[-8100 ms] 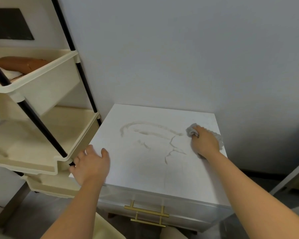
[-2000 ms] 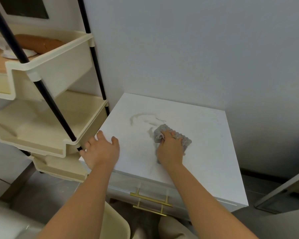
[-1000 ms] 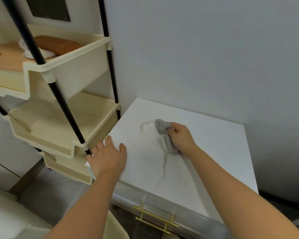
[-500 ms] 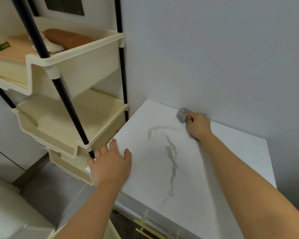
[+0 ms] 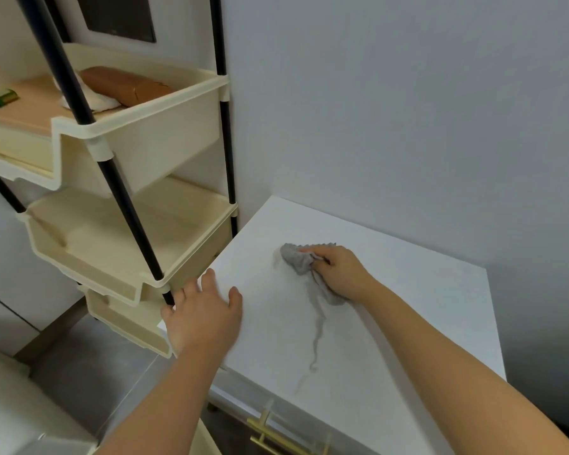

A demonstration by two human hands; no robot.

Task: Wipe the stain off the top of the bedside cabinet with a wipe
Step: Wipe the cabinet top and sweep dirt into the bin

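The right hand (image 5: 339, 274) held the bunched wipe (image 5: 296, 261) on the cabinet top (image 5: 424, 307), left hand (image 5: 204, 318) flat and open, and the wet wipe could drag the stain (image 5: 316, 343) into longer streaks.

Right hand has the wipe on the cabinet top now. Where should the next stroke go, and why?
Probably drag the wipe in the right hand toward the front edge, along the grey streak that runs from the wipe toward the drawer side; that streak is unwiped.

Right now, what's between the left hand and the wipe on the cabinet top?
Head view: bare white cabinet top between left hand and wipe; the stain trails nearer, below the wipe.
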